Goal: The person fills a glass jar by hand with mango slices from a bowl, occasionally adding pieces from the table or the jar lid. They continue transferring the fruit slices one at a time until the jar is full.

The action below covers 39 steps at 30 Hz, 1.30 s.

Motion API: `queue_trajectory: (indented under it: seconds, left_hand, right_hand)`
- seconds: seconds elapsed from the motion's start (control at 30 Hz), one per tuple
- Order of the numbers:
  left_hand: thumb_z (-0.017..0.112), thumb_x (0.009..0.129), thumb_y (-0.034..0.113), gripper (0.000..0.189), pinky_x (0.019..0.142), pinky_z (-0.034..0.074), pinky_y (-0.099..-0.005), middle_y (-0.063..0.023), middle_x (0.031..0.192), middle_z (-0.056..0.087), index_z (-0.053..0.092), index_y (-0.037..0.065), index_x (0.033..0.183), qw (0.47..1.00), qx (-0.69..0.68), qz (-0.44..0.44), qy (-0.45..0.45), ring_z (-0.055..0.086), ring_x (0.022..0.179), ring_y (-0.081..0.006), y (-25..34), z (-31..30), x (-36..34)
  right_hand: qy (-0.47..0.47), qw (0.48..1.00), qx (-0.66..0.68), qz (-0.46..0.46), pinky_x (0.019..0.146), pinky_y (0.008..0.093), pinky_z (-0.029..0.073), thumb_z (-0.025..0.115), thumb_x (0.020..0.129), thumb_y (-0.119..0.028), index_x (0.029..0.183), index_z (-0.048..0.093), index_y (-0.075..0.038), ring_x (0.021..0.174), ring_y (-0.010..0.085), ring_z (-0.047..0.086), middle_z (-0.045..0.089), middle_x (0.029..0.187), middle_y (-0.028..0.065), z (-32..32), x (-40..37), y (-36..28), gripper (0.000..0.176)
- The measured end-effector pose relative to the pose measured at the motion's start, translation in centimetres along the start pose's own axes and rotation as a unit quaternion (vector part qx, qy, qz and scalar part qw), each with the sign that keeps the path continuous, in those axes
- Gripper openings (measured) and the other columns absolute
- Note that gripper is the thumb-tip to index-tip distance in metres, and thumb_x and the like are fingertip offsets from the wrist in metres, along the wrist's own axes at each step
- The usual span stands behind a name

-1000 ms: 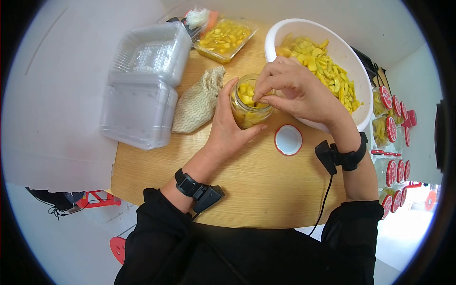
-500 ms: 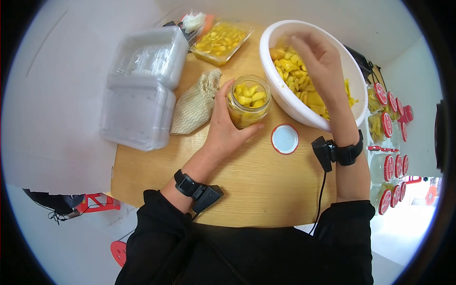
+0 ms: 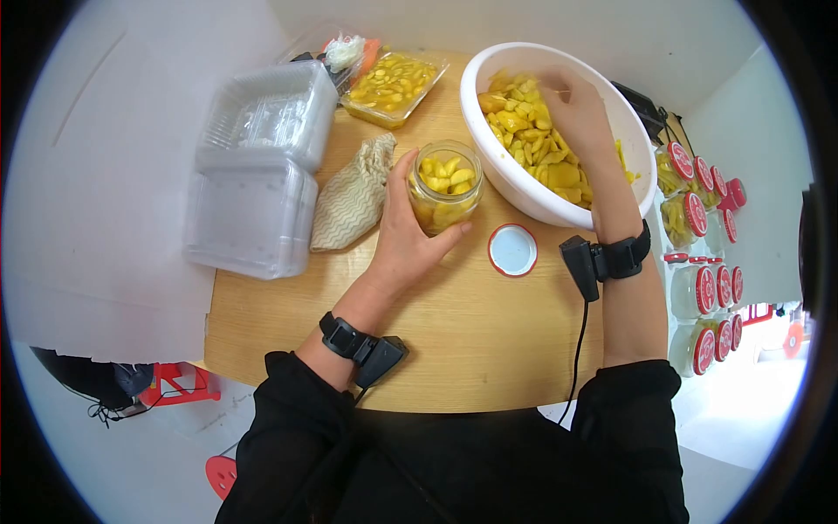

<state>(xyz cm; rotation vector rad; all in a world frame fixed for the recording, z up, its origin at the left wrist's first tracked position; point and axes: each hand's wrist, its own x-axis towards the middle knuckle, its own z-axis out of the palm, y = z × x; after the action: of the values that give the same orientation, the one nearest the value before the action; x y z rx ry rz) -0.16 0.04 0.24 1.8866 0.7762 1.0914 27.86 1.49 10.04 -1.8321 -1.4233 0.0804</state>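
My left hand [image 3: 406,236] is wrapped around a glass jar [image 3: 445,214] standing open on the table. Yellow fruit pieces [image 3: 447,177] fill much of the jar. Just to its right lies a lid [image 3: 512,251], white inside with a red rim. My right hand [image 3: 578,118] is inside a large white basin [image 3: 524,194], over a heap of yellow fruit slices [image 3: 532,131]. Its fingers are curled inward near the far side of the heap; whatever they pinch is hidden.
A cloth pouch [image 3: 353,196] lies left of the jar, beside stacked clear plastic containers [image 3: 253,210]. Behind is a clear tray of yellow pieces in liquid [image 3: 388,87]. Several red-lidded jars [image 3: 696,214] stand at the right. A red stool [image 3: 179,384] is on the floor.
My right hand has gone from raised, loosely spread fingers to curled fingers lower in the basin. My left hand still holds the jar. The whole view has shifted slightly.
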Motion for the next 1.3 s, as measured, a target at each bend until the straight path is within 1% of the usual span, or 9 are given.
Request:
queue_trajectory:
  seconds: [0.1,0.3,0.4,0.5,0.6,0.93,1.03,1.13,1.3]
  left_hand:
    - [0.089,0.074,0.019,0.105,0.118,0.036,-0.0464,-0.025,0.149,0.039,0.024,0.0,0.155,1.0,0.0,0.004,0.003,0.043,0.14,-0.0386,0.1,0.0,0.0]
    - [0.089,0.074,0.019,0.105,0.118,0.036,-0.0465,-0.0254,0.148,0.04,0.024,0.0,0.155,1.0,-0.016,0.011,0.006,0.042,0.14,-0.0389,-0.2,0.2,0.1]
    - [0.089,0.074,0.019,0.105,0.118,0.036,-0.0468,-0.0252,0.148,0.039,0.024,0.0,0.155,1.0,-0.008,0.011,0.008,0.042,0.14,-0.0393,-0.1,0.1,0.0]
    - [0.089,0.074,0.019,0.105,0.118,0.036,-0.047,-0.0251,0.149,0.039,0.024,0.0,0.155,1.0,-0.003,0.013,0.007,0.042,0.14,-0.0399,0.0,0.1,0.0]
    - [0.089,0.075,0.019,0.104,0.118,0.037,-0.047,-0.0252,0.148,0.039,0.024,0.0,0.154,1.0,-0.006,0.02,0.009,0.042,0.14,-0.0402,-0.2,0.2,0.1]
    - [0.088,0.076,0.019,0.103,0.117,0.037,-0.0472,-0.0252,0.147,0.039,0.025,0.0,0.154,1.0,-0.011,0.008,0.005,0.043,0.139,-0.0401,-0.1,0.2,0.0]
    - [0.089,0.075,0.018,0.109,0.117,0.04,-0.0448,-0.0231,0.151,0.042,0.019,0.005,0.158,1.0,0.024,0.017,0.006,0.048,0.14,-0.0339,-0.6,0.2,0.0]
    - [0.089,0.075,0.018,0.11,0.117,0.039,-0.0448,-0.0231,0.151,0.043,0.019,0.004,0.158,0.999,0.036,0.022,0.008,0.048,0.14,-0.0339,-0.4,0.1,0.0]
    - [0.088,0.076,0.019,0.103,0.118,0.037,-0.047,-0.0253,0.147,0.04,0.024,0.0,0.154,1.0,0.0,0.014,0.004,0.043,0.139,-0.0398,-0.2,0.1,0.1]
  right_hand:
    - [0.03,0.998,-0.055,-0.001,0.096,0.0412,0.053,0.061,0.094,-0.015,0.121,0.071,-0.006,0.111,0.0334,0.069,0.074,0.117,0.0169,-0.2,0.6,2.0,0.03]
    - [-0.084,0.983,-0.147,0.064,0.102,0.0426,0.051,0.06,0.088,-0.009,0.128,0.069,-0.013,0.117,0.0335,0.067,0.071,0.124,0.0172,0.0,-0.4,2.5,0.041]
    - [-0.129,0.967,-0.217,0.021,0.102,0.044,0.051,0.062,0.087,-0.01,0.13,0.069,-0.017,0.119,0.0342,0.066,0.071,0.126,0.0161,0.5,-0.3,2.9,0.045]
    - [-0.15,0.96,-0.229,0.048,0.101,0.0447,0.051,0.064,0.085,-0.011,0.131,0.069,-0.017,0.119,0.0344,0.066,0.07,0.127,0.0153,0.5,-0.4,2.0,0.046]
    - [-0.138,0.96,-0.245,0.019,0.1,0.0446,0.052,0.065,0.085,-0.011,0.128,0.07,-0.017,0.117,0.0344,0.067,0.072,0.124,0.0155,0.5,-0.4,2.1,0.044]
    - [-0.132,0.966,-0.222,0.026,0.093,0.0446,0.054,0.068,0.084,-0.015,0.119,0.074,-0.014,0.106,0.034,0.071,0.075,0.11,0.017,0.5,-0.3,2.0,0.035]
    - [-0.125,0.971,-0.204,0.018,0.091,0.0438,0.054,0.068,0.084,-0.014,0.118,0.074,-0.012,0.104,0.0343,0.071,0.075,0.108,0.0187,0.6,-0.5,1.7,0.034]
    - [-0.121,0.976,-0.179,0.003,0.089,0.0422,0.055,0.069,0.085,-0.012,0.116,0.073,-0.008,0.101,0.0333,0.071,0.075,0.106,0.0189,0.7,-0.5,1.5,0.032]
    - [-0.114,0.979,-0.157,-0.062,0.084,0.0399,0.057,0.07,0.085,-0.009,0.113,0.072,-0.004,0.094,0.0302,0.071,0.074,0.103,0.0158,1.0,-0.5,1.4,0.028]
